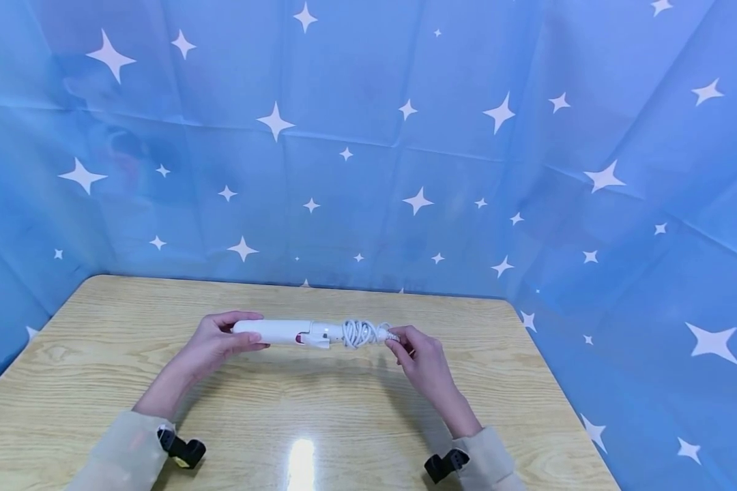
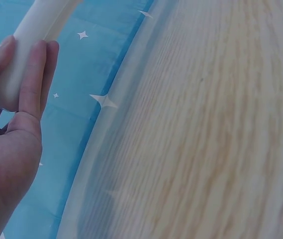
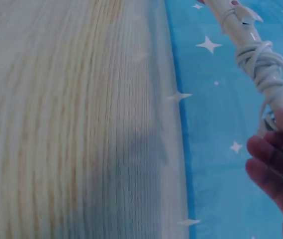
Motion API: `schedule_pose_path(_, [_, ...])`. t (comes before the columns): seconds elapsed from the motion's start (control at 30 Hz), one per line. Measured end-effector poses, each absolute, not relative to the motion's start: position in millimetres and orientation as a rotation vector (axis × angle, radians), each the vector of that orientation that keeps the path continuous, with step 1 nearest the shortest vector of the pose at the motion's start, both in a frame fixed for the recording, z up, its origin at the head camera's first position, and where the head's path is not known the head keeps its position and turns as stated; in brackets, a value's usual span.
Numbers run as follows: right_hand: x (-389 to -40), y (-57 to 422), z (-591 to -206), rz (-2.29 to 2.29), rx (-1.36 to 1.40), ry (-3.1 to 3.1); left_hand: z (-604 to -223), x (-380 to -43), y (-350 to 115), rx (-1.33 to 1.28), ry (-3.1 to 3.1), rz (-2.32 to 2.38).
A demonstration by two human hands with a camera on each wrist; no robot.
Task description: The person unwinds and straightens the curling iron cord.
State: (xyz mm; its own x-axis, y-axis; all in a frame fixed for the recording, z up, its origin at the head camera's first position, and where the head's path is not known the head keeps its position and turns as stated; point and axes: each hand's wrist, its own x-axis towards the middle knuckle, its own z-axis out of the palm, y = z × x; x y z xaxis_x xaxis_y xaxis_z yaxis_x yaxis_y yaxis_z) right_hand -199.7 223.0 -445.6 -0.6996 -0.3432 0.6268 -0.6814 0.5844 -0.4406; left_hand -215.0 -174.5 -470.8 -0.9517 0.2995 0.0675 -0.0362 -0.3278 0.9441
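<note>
A white curling iron [image 1: 273, 331] is held level above the table, spanning the space between both hands. My left hand [image 1: 205, 348] grips its thick rounded end, with thumb and fingers on either side, as the left wrist view also shows along the white barrel [image 2: 32, 35]. Near the middle sits a small lever [image 1: 315, 339] with a red spot beside it. A pale cord [image 1: 359, 333] is wound in several loops around the narrower handle. At that handle's tip, my right hand [image 1: 426, 365] pinches the ribbed cord base between thumb and fingers.
Beneath the hands lies a light wood-grain table [image 1: 252, 409] with rounded back corners. A blue curtain [image 1: 344, 177] with white stars hangs behind it and along the sides. Each sleeved wrist carries a small black camera [image 1: 184, 450].
</note>
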Motion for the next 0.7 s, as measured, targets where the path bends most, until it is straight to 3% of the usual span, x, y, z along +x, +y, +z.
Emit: schedule_pose_path(0.7, [-204,236,-440,1.057,0.852,-2.111,-472,-213,-180,0.348,1.631,2.419])
